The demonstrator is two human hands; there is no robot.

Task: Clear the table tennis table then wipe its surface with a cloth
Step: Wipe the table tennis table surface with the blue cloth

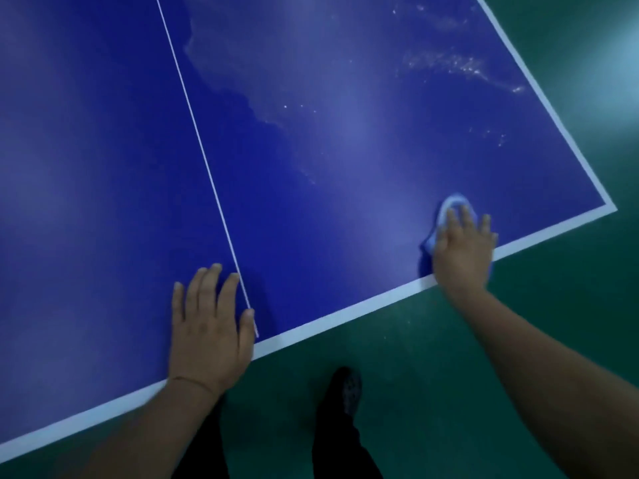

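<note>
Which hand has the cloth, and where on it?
The right hand presses flat on top of the cloth; the left hand rests empty on the table.

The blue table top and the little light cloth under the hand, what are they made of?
The blue table tennis table top looks like a hard painted board with a smooth, slightly glossy finish: it reflects light and shows wet streaks. The small light blue cloth under the right hand seems soft fabric, since it bunches.

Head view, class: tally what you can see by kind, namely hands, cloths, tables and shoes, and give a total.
Hands: 2, the left hand flat on the table, the right hand pressing the cloth
Cloths: 1, the pale blue cloth
Tables: 1, the blue table tennis table
Shoes: 1, a dark shoe
Total: 5
</note>
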